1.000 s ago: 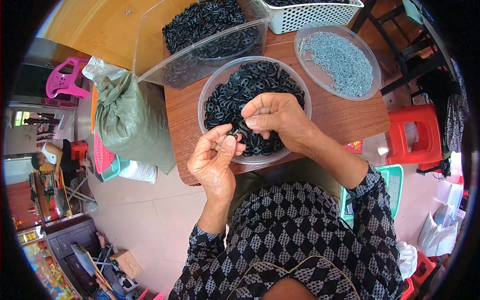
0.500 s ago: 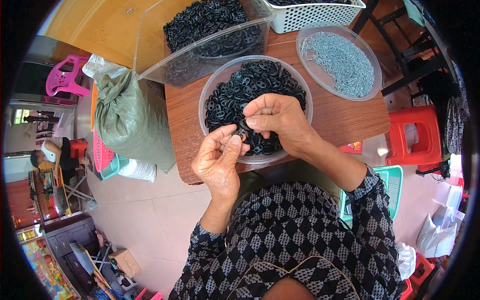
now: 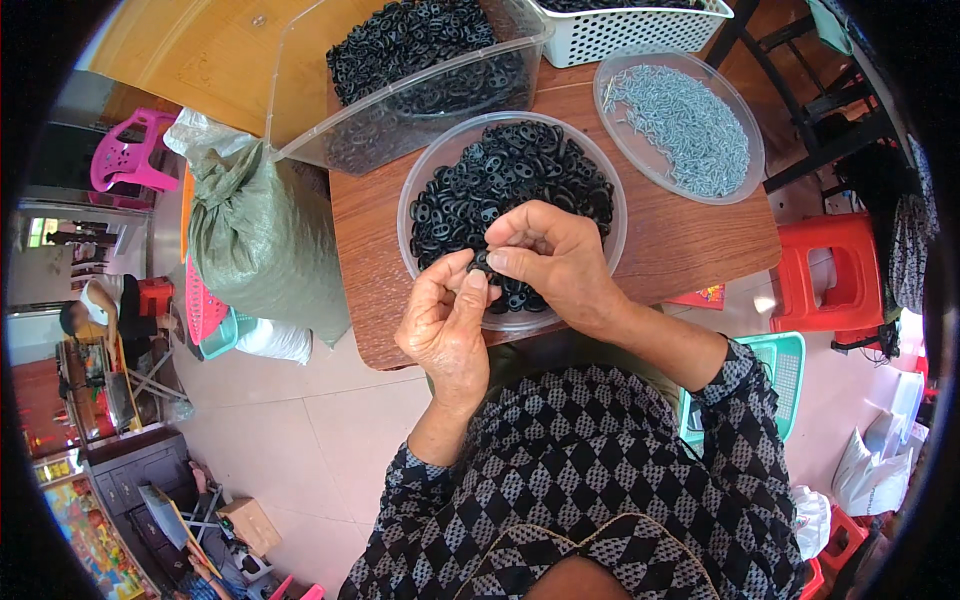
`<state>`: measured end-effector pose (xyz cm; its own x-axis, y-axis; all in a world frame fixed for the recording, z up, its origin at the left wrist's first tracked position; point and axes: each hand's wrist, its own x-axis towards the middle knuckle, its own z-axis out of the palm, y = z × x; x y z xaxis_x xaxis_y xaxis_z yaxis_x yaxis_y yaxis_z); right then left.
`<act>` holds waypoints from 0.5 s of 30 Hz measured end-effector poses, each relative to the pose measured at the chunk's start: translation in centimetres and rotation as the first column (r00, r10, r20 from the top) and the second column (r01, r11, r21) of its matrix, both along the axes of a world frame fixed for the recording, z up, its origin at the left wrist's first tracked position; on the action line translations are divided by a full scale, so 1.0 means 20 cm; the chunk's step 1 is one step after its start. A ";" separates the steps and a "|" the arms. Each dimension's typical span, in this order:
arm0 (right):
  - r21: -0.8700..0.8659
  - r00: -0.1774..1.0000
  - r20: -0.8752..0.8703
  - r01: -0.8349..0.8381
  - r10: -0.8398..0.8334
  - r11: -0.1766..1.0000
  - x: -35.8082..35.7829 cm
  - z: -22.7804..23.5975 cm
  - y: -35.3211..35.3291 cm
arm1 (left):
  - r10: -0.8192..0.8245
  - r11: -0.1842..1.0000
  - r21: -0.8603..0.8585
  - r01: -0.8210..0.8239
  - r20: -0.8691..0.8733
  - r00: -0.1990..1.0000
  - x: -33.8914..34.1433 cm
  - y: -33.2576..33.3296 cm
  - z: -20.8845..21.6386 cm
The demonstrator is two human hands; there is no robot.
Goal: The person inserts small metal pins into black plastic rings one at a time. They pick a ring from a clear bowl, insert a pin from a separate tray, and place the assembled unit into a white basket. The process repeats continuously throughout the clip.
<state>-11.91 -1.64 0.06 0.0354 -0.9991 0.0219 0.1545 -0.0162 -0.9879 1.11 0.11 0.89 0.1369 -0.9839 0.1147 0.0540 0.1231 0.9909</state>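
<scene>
My left hand [image 3: 445, 325] pinches a small black oval plastic piece [image 3: 480, 262] with holes in it between thumb and forefinger. Against its edge come the closed thumb and fingertips of my right hand [image 3: 562, 268]; whatever is between them is too small and covered to make out. Both hands are over the near part of a round clear tub [image 3: 618, 225], heaped with similar black two-holed pieces [image 3: 510, 165]. At the right of the table, a shallow round clear tray [image 3: 610, 125] bears many small silvery screws [image 3: 690, 130].
A large clear bin [image 3: 400, 105] of black pieces and a white perforated basket [image 3: 640, 35] stand at the back. The brown table [image 3: 370, 260] carries the containers. Left of it slumps a green woven sack [image 3: 265, 240]; to the right is a red stool [image 3: 825, 270].
My fingertips have come closer together around the black piece. The right hand has shifted slightly down, and the left hand a little to the right.
</scene>
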 end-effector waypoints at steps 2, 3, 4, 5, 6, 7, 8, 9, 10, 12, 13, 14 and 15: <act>-0.025 0.999 -0.024 0.021 -0.022 0.999 0.01 0.00 0.01 | -0.003 1.000 -0.005 0.003 -0.015 1.000 0.00 0.00 -0.01; -0.043 0.998 -0.037 0.045 -0.047 0.998 0.02 0.01 0.02 | -0.011 1.000 -0.009 0.011 -0.024 1.000 0.00 0.00 -0.03; -0.063 0.996 -0.050 0.069 -0.072 0.996 0.02 0.01 0.02 | -0.020 1.000 -0.013 0.019 -0.033 0.999 0.00 0.00 -0.03; -0.127 0.991 -0.098 0.082 -0.095 0.988 0.02 0.00 0.02 | -0.029 1.000 -0.004 0.028 -0.056 0.998 0.00 -0.01 -0.04; -0.192 0.982 -0.144 0.092 -0.121 0.977 0.01 0.00 0.02 | -0.038 0.999 0.004 0.038 -0.079 0.996 0.00 -0.01 -0.04; -0.256 0.971 -0.188 0.098 -0.149 0.962 0.00 0.00 0.02 | -0.047 0.999 0.011 0.048 -0.103 0.994 -0.01 -0.02 -0.04; -0.270 0.967 -0.201 0.102 -0.159 0.957 0.00 -0.01 0.02 | -0.057 0.998 0.024 0.060 -0.113 0.992 -0.01 -0.02 -0.04; -0.284 0.962 -0.213 0.106 -0.170 0.953 0.00 -0.01 0.02 | -0.067 0.997 0.037 0.072 -0.124 0.990 -0.02 -0.02 -0.04; -0.297 0.957 -0.226 0.110 -0.182 0.948 -0.01 -0.01 0.03 | -0.077 0.995 0.050 0.085 -0.135 0.988 -0.03 -0.02 -0.04; -0.315 0.959 -0.204 0.128 -0.199 0.940 0.00 -0.01 0.03 | -0.089 0.995 0.028 0.094 -0.143 0.986 -0.04 -0.02 -0.03; -0.324 0.959 -0.192 0.137 -0.207 0.936 0.00 -0.02 0.03 | -0.095 0.995 0.016 0.098 -0.147 0.985 -0.04 -0.02 -0.03; -0.295 0.958 -0.203 0.136 -0.202 0.946 0.00 -0.01 0.03 | -0.095 0.995 0.025 0.100 -0.162 0.982 -0.05 -0.02 -0.04; -0.266 0.957 -0.214 0.135 -0.195 0.954 -0.01 -0.01 0.04 | -0.094 0.994 0.035 0.102 -0.177 0.980 -0.05 -0.02 -0.04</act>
<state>-12.19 -0.83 -0.13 -0.0954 -0.9555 0.2790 -0.1076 -0.2687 -0.9572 0.04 -0.22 0.07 0.0538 -0.9971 0.0547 0.2361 0.0659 0.9695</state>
